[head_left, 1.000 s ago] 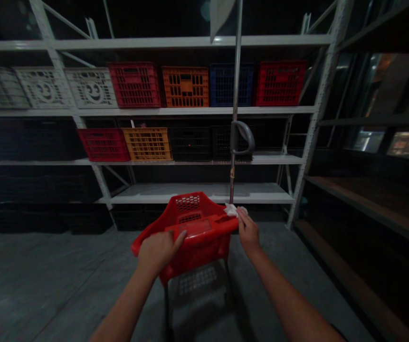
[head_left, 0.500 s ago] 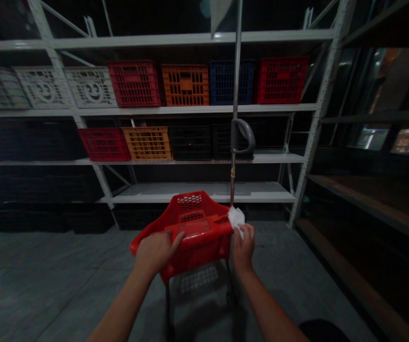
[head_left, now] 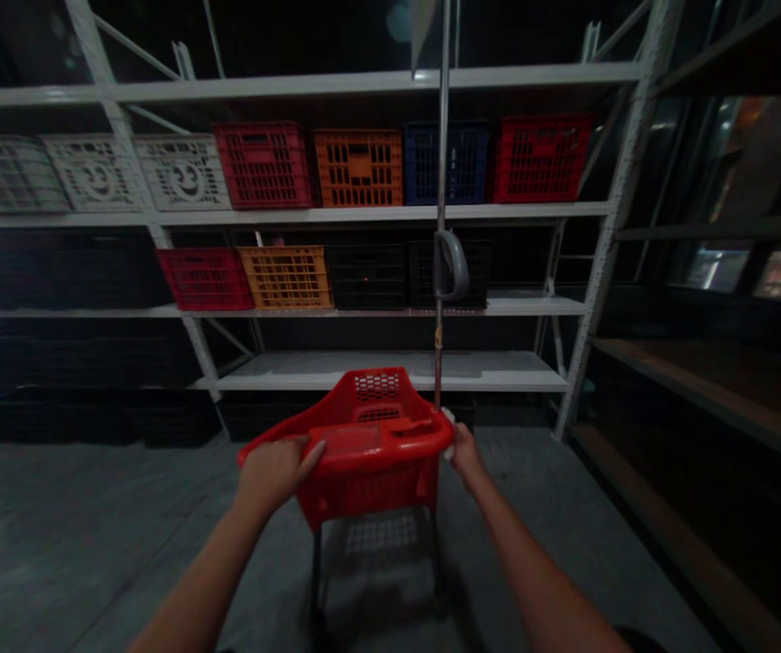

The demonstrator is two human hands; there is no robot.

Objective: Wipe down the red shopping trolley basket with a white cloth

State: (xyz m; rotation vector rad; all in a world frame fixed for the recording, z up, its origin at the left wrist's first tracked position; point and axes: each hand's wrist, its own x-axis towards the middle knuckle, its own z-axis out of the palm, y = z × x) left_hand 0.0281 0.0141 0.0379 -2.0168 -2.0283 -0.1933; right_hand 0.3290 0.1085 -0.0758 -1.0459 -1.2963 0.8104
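A small red plastic shopping cart stands on dark legs in front of me. My left hand is wrapped over the left part of its handle, thumb on top. Against the outer right side of the cart's rim, my right hand holds a white cloth or tissue, mostly hidden behind the fingers and rim. A metal pole rises from the cart's right side, with a grey loop-shaped grip on it and part of a pale flag at the top.
Behind the cart stands a white metal rack. It carries a red crate, an orange crate, a blue crate and several others. Brown-edged shelves line the right. Grey floor surrounds the cart.
My right hand has moved the white cloth from the top right corner of the cart to its outer side. The cart and pole have turned slightly, and my left hand still grips the handle.
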